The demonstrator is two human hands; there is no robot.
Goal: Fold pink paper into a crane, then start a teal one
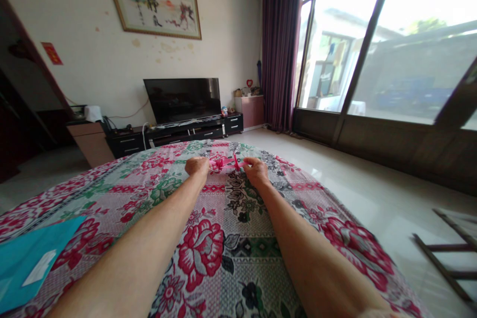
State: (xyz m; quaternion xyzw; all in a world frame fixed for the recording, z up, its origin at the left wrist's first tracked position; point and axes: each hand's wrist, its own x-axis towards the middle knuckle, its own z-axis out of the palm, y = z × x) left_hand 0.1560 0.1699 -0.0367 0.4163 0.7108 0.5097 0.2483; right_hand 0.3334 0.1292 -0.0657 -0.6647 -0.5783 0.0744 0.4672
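Observation:
Both my arms reach out over the round, cloth-covered table (238, 238). My left hand (197, 165) is closed, its fingertips pinching the left end of a small, bright pink, pointed piece (219, 164) that looks folded. Facing it, my right hand (256, 170) pinches the near end of another pink, pointed piece (236, 161). The two pink parts sit close together between my hands, just above the cloth. Whether they are joined is too small to make out.
A turquoise folder or bag (37, 258) with a white label lies at the table's left edge. Beyond the table stand a television (182, 99) and a low black cabinet (208, 130). A dark wooden rack or chair (447, 248) is on the floor at right.

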